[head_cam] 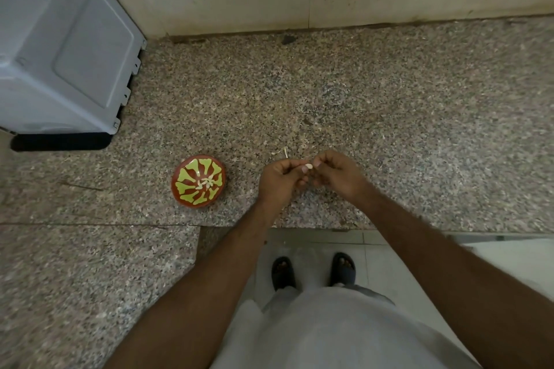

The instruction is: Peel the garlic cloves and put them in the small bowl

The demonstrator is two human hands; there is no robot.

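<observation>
Both hands, left hand [277, 178] and right hand [337, 174], pinching garlic clove [308, 165] between them.

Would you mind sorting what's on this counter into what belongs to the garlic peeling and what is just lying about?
Part of the job:
- garlic clove, pinched between the left hand and right hand
- small bowl, a few pale cloves inside
- peel scraps on the counter, beyond the hands

Just lying about:
- grey appliance at the back left
- granite counter itself
</observation>
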